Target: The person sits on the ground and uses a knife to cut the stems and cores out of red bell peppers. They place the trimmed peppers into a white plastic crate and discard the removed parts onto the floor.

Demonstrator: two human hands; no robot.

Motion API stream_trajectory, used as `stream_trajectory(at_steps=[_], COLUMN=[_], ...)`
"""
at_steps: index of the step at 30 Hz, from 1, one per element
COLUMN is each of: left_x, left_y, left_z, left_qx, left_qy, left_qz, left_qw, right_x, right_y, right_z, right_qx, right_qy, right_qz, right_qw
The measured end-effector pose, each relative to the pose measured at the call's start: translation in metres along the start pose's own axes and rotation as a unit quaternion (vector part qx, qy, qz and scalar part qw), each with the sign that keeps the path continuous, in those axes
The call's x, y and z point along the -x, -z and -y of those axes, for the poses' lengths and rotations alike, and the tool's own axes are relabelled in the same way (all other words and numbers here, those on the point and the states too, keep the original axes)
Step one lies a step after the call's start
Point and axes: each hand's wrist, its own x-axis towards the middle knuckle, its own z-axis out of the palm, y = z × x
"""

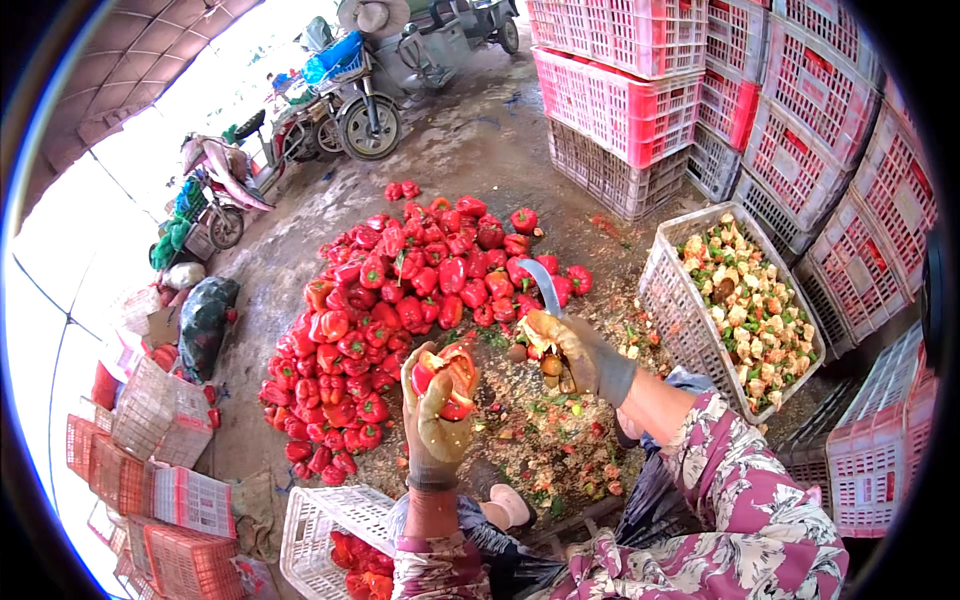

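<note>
My left hand (437,448), in a stained work glove, holds a red bell pepper (453,369) cut open, its hollow facing up and right. A curved knife (546,285) is in my gloved right hand (581,351), its blade pointing up and left over the pile's edge. Pale, yellowish matter, perhaps a pepper core, shows at the right fingers; glove and scrap are hard to tell apart there. Beyond both hands spreads a large heap of whole red bell peppers (390,311) on the floor.
At right stands a plastic crate (686,330) filled with pepper cores. Opened peppers lie in a white crate (311,536) by my left knee. Seeds and scraps (551,442) litter the floor. Crate stacks (611,105) rise at right; more crates (191,502) and parked motorbikes (369,124) are at left.
</note>
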Motion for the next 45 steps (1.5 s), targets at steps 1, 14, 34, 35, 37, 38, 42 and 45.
stream_trajectory(at_steps=[1,14,34,35,37,38,42,45], left_x=[0.000,0.139,-0.116,-0.121,-0.126,-0.134,-0.178,-0.203], left_y=[-0.005,0.258,0.014,-0.004,-0.021,-0.030,-0.067,-0.085], left_z=[-0.013,-0.056,0.272,0.299,0.354,0.373,0.425,0.466], left_qx=[0.122,-0.575,-0.377,-0.387,-0.394,-0.390,-0.381,-0.443], left_qy=[0.100,0.330,0.215,0.194,0.160,0.164,0.193,0.225], left_qz=[-0.037,0.024,0.158,0.155,0.136,0.130,0.127,0.133], left_qw=[0.987,0.748,0.887,0.888,0.895,0.897,0.895,0.857], right_x=[0.003,0.045,-0.011,-0.014,-0.026,-0.034,-0.060,-0.078], right_y=[-0.003,0.015,0.045,0.047,0.044,0.041,0.037,0.034], right_z=[-0.001,0.035,0.048,0.043,0.042,0.045,0.061,0.069], right_qx=[-0.006,-0.018,0.211,0.164,0.116,0.113,0.159,0.169], right_qy=[0.007,0.102,0.090,0.038,-0.027,-0.031,-0.071,-0.095], right_qz=[0.002,-0.029,-0.240,-0.244,-0.265,-0.283,-0.320,-0.317], right_qw=[1.000,0.994,0.943,0.955,0.957,0.952,0.931,0.929])
